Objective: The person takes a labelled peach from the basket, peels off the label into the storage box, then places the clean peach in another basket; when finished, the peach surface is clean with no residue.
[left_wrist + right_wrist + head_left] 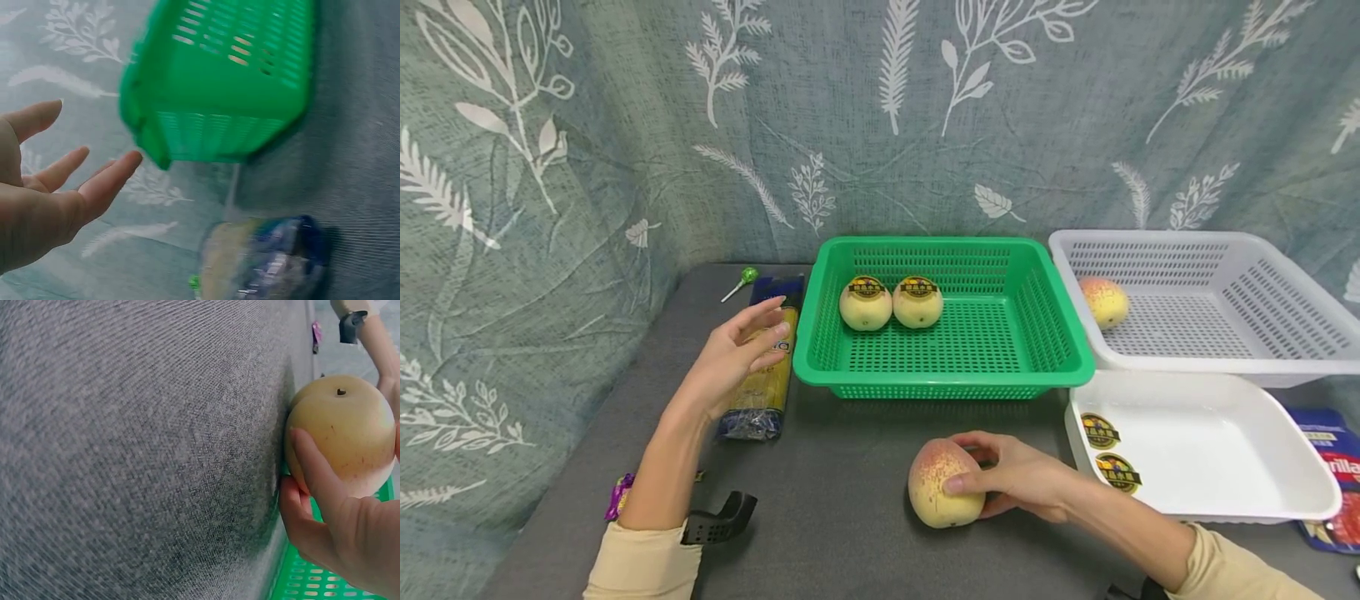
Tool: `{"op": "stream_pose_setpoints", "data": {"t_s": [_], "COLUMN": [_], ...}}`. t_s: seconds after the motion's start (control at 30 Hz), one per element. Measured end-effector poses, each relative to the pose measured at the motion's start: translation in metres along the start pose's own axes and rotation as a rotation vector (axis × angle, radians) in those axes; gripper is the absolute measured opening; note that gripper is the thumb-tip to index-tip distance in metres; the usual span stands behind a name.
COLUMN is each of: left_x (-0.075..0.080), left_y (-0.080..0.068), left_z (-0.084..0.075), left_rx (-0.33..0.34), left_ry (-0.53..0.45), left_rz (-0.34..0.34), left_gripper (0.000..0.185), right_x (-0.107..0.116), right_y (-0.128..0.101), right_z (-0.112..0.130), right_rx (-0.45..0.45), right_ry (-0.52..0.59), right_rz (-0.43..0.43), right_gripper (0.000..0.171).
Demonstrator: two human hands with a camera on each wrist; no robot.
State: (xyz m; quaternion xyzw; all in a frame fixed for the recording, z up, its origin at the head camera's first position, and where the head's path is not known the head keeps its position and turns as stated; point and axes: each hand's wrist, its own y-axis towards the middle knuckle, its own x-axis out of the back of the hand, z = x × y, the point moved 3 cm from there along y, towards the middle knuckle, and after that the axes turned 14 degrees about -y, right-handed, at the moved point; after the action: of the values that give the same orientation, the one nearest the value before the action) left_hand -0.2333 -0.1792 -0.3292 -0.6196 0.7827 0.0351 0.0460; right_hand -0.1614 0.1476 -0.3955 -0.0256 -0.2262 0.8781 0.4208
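My right hand [992,475] grips a yellow-pink pear [938,487] that rests on the grey table in front of the green basket [1045,367]; in the right wrist view its fingers [319,481] curl round the pear [340,425]. My left hand [752,346] hovers open, fingers straight, above a spaghetti packet [763,392] left of the basket, holding nothing. The left wrist view shows that open hand [69,187] near the basket's corner [219,119] and the packet [262,262]. Two pears with stickers [866,303] [917,302] lie in the green basket.
A white basket [1285,350] at the right holds one pear [1105,302]. A white tray [1210,450] with two stickers lies in front of it, with a blue packet [1333,467] beside it. A green lollipop [747,277] lies at the back left. A leaf-patterned curtain surrounds the table.
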Motion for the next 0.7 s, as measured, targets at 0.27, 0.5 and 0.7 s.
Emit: {"op": "stream_pose_setpoints", "data": {"t_s": [0.27, 0.5, 0.7], "left_x": [-0.007, -0.016, -0.018], "left_y": [0.013, 0.017, 0.018], "left_z": [0.025, 0.032, 0.035], "left_rx": [0.15, 0.148, 0.151], "left_ry": [-0.067, -0.095, -0.104], "left_rz": [0.059, 0.063, 0.042], "left_gripper": [0.06, 0.057, 0.056], "right_x": [-0.001, -0.001, 0.001], "right_y": [-0.001, -0.001, -0.003], "right_z": [0.001, 0.002, 0.004], "right_rx": [0.003, 0.005, 0.029], "right_ry": [-0.001, -0.01, 0.006], "right_rz": [-0.004, -0.009, -0.001], "right_gripper": [0.071, 0.072, 0.072]}}
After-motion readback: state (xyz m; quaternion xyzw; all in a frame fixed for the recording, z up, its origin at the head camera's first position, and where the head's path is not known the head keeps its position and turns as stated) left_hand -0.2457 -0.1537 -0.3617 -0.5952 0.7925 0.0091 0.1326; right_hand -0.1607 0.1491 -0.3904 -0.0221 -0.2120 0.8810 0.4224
